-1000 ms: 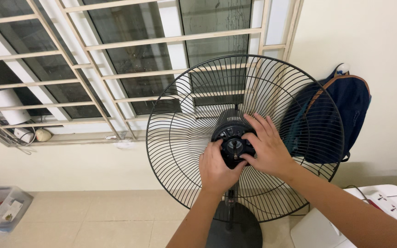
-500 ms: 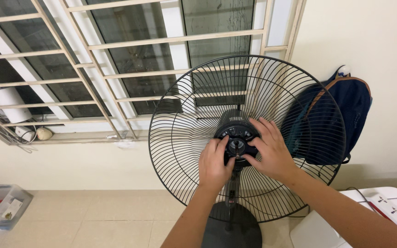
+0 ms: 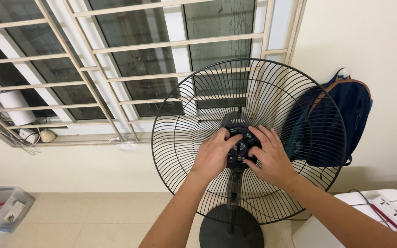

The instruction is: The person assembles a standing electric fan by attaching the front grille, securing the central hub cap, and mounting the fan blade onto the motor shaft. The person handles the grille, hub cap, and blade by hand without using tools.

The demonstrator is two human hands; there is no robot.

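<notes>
Both hands grip the fan hub (image 3: pixel 239 146): left hand (image 3: pixel 213 154) has climbed higher, fingers curled on it; right hand (image 3: pixel 268 158) stays, fingers spread.

Your two bare arms and hands, seen from your head camera.

Your left hand (image 3: pixel 213 154) and right hand (image 3: pixel 269 158) were uncovered, with no gloves, rings or watch that showed. Both forearms were bare as far as the lower edge of the view, with no sleeve showing on either. Your fingernails were short and plain where they could be seen.
</notes>
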